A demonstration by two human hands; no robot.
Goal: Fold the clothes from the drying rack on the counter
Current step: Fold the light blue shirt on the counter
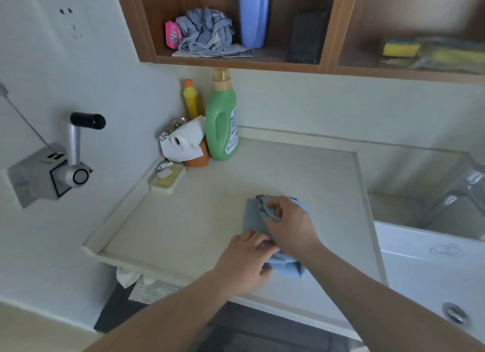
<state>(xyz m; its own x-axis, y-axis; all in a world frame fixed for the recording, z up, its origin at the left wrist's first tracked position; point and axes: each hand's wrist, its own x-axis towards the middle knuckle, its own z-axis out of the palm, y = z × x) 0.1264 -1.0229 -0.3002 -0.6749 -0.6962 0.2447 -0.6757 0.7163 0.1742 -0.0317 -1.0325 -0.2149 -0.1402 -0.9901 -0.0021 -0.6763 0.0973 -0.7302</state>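
Blue cloth (253, 215) on counter (199, 215); right hand (290, 224) fingers pinch it, left hand (242, 262) presses flat.

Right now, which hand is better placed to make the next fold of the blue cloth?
Probably the right hand: it already pinches the blue cloth's far edge, while the left hand holds its near end down.

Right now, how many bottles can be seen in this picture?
3. A green bottle and a smaller yellow bottle stand at the back of the counter; a blue bottle stands on the shelf above. Others may be hidden.
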